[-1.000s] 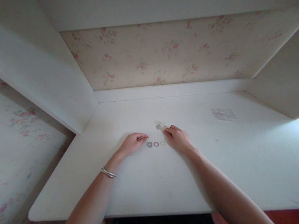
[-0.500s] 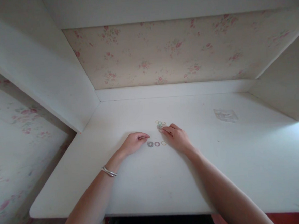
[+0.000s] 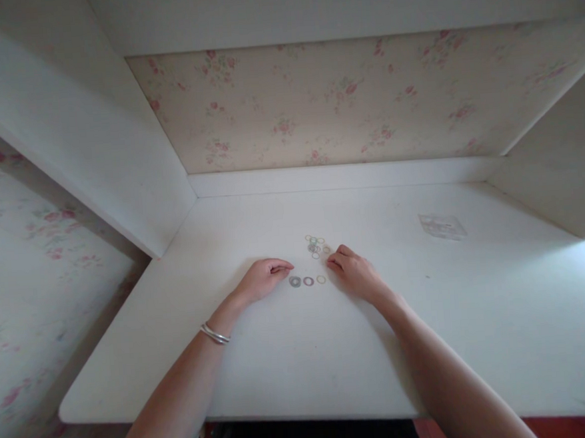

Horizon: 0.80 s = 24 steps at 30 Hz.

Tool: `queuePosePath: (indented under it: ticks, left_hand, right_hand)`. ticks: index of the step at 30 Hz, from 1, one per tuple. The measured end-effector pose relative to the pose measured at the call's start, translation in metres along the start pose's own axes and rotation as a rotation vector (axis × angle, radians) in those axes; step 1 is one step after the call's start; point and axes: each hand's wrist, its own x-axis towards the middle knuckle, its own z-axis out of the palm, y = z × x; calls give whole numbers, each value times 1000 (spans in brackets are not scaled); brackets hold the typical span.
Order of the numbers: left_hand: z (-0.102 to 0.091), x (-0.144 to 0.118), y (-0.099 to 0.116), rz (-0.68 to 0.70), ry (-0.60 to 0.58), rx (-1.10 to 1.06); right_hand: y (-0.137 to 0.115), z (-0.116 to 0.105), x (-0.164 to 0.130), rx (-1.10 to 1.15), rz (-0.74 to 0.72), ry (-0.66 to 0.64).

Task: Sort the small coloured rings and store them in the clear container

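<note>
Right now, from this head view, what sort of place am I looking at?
Probably a room in a home, at a built-in desk: a smooth white desktop, a plain white side panel at left, and cream wallpaper with pink flowers behind.

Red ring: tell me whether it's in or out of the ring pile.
Out. The red ring lies on the tabletop between a gray ring and a yellow ring, apart from the pile.

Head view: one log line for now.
left hand: near grey ring | right hand: near yellow ring, ring cluster | red ring: between grey and yellow | bag: right of right hand
</note>
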Motion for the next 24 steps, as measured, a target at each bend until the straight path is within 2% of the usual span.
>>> queuePosePath:
  ticks: [3, 8, 13, 20, 24]
  left_hand:
    - [0, 0, 0, 0, 1, -1]
    - [0, 0, 0, 3, -10, -15]
    - [0, 1, -3, 15, -8, -25]
    - [-1, 0, -1, 25, -13, -17]
    - [-1, 0, -1, 15, -15, -26]
  right_hand:
    - [-1, 0, -2, -23, -28, -2]
    - [-4, 0, -8, 155, -153, -13]
    - [-12, -2, -14, 172, -237, -58]
    - [-16, -7, -16, 131, -262, -103]
    - [-14, -7, -16, 202, -259, -48]
